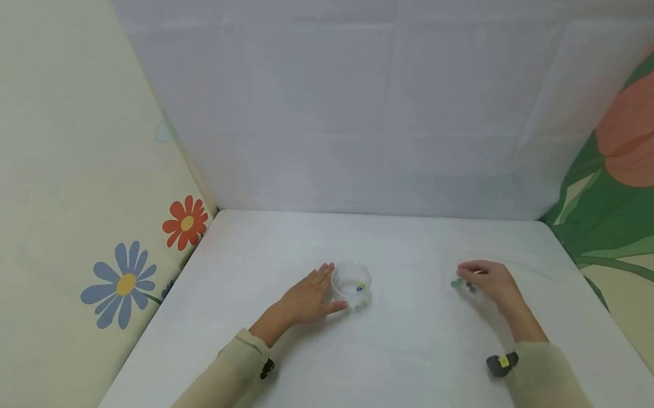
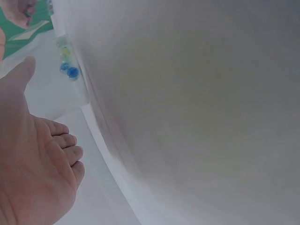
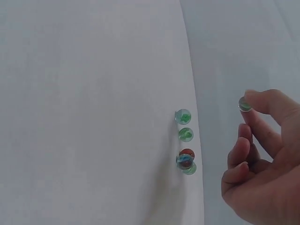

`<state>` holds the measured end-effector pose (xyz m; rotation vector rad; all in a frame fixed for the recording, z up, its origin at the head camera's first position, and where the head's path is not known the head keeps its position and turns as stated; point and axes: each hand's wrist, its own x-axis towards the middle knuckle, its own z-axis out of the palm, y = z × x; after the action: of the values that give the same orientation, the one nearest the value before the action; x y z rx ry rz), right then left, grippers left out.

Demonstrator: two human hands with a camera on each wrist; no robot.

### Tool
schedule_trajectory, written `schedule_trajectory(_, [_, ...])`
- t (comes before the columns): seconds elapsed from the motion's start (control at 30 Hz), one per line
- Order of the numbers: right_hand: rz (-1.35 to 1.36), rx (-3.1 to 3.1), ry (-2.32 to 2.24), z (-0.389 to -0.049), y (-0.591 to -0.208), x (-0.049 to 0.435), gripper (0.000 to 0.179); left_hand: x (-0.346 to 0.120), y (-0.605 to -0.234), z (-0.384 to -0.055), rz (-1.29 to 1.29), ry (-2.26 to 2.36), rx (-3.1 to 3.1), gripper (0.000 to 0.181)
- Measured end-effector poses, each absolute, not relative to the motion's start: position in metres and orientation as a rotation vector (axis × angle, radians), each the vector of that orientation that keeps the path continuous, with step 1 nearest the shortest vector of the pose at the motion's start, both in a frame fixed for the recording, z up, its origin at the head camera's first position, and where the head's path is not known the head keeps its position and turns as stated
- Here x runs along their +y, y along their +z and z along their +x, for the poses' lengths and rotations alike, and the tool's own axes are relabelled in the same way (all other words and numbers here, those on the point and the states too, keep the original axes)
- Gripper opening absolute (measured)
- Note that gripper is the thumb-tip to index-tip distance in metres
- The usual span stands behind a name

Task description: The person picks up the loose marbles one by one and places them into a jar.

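A clear round cup [image 1: 370, 280] stands on the white table with several marbles inside, blue [image 2: 72, 72] and yellow [image 2: 65, 51] among them. Beside the cup's left side lies my left hand [image 1: 306, 297], fingers straight and thumb spread toward its front. Whether the hand touches the cup I cannot tell. Over on the right, thumb and index finger of my right hand [image 1: 493, 283] pinch a clear marble with a green swirl [image 3: 244, 104], held above the table. Near that hand several loose marbles lie in a cluster: green ones [image 3: 183, 116] and a red-brown one [image 3: 187, 153].
Pale spots [image 1: 358, 308] show at the cup's front, either marbles or reflections. A white cloth wall [image 1: 386, 109] rises behind the table [image 1: 408, 353]. Flower-patterned panels [image 1: 44, 155] flank both sides.
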<state>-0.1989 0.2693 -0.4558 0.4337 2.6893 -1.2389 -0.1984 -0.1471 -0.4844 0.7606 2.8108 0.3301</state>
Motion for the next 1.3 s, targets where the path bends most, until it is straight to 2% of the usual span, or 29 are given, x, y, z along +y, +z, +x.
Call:
schedule_trajectory(0.3, [0.366,2.737,-1.258,-0.191,-0.445,0.252,0.045,-0.148,-0.486,-0.199,0.767,0.356,2.816,0.099])
schedule_trajectory(0.7, [0.113,2.776,-1.331,-0.179,-0.426,0.220,0.041,-0.147,-0.486,-0.199,0.757,0.348,2.816,0.099])
schedule_trajectory(1.3, [-0.093,2.769,-1.399,-0.179,-0.426,0.185,0.029,-0.147,-0.481,-0.197,0.762,0.366,2.811,0.098])
